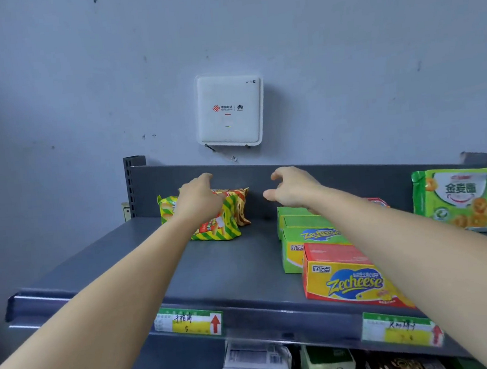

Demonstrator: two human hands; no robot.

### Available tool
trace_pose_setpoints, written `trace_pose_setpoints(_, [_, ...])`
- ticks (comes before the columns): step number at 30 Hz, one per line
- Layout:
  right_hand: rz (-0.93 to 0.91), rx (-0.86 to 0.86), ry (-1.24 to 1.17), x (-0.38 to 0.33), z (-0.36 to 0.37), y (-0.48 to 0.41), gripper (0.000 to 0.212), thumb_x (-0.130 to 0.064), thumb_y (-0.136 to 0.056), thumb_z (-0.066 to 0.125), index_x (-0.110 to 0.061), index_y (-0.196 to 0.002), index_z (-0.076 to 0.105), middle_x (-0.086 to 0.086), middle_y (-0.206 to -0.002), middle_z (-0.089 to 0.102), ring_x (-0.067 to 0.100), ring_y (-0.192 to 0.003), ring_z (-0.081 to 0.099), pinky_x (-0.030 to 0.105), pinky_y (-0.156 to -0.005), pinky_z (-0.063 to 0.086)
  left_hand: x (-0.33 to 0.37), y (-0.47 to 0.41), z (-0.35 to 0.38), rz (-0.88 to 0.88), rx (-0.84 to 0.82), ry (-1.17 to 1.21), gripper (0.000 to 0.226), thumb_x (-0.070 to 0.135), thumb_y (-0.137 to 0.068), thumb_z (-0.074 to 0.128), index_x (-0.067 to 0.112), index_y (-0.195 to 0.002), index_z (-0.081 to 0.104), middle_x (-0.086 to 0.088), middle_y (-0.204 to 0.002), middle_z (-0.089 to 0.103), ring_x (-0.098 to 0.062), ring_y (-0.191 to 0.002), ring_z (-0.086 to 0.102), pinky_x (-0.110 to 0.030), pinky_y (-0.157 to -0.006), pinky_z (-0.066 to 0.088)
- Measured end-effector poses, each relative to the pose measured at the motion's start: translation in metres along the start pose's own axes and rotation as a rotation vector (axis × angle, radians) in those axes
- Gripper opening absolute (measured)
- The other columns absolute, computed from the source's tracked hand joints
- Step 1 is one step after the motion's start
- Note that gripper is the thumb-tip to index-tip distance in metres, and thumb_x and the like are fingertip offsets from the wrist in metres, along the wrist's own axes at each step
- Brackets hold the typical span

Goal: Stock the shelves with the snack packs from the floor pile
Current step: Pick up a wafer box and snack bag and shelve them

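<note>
Above the shelf [229,271], my right hand [291,189] hovers loosely curled and empty over the boxes [307,223]. The snack packs [228,227] stand to its left by the back wall, under my left hand [199,201]. I cannot tell its grip.

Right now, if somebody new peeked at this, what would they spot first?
Two arms reach over the grey shelf: the left hand touches the striped snack packs at the back left, the right hand hovers empty above the green boxes. A red-and-yellow Zecheese box sits at the front right, and a white WiFi box hangs on the wall above.
</note>
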State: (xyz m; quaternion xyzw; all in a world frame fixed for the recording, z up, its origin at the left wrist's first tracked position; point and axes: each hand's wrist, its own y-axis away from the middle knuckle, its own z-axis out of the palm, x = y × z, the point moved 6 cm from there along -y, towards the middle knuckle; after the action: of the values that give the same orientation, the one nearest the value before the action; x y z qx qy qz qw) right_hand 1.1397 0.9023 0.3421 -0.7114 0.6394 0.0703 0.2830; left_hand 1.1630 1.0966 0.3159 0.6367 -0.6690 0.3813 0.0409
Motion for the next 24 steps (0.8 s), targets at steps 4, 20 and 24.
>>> trace_pose_setpoints(4, [-0.011, 0.034, 0.188, 0.039, -0.039, 0.023, 0.049, -0.033, -0.09, 0.062, -0.02, -0.136, 0.051, 0.001, -0.136, 0.055, 0.021, -0.124, 0.052, 0.032, -0.098, 0.043, 0.064, 0.012, 0.02, 0.178, -0.064, -0.073, 0.046, 0.025, -0.092, 0.054, 0.015, -0.137, 0.05, -0.005, -0.136, 0.056, -0.026, -0.125, 0.05, -0.034, -0.099, 0.043])
trace_pose_setpoints(20, [0.349, 0.119, 0.591, 0.271, -0.211, 0.228, 0.031, -0.032, -0.093, 0.057, -0.023, -0.122, 0.06, 0.003, -0.122, 0.062, 0.028, -0.114, 0.054, 0.038, -0.088, 0.049, 0.355, 0.173, 0.154, 0.716, -0.299, -0.174, 0.034, 0.032, -0.091, 0.055, 0.02, -0.122, 0.061, -0.006, -0.121, 0.063, -0.028, -0.112, 0.057, -0.041, -0.089, 0.052])
trace_pose_setpoints(24, [0.458, 0.106, 0.652, 0.32, -0.24, 0.3, 0.033, -0.036, -0.095, 0.056, -0.017, -0.121, 0.06, 0.007, -0.117, 0.063, 0.03, -0.106, 0.058, 0.042, -0.085, 0.053, 0.413, 0.235, 0.187, 0.827, -0.39, -0.143, 0.038, 0.033, -0.094, 0.054, 0.019, -0.129, 0.056, -0.008, -0.128, 0.059, -0.029, -0.116, 0.054, -0.041, -0.09, 0.051])
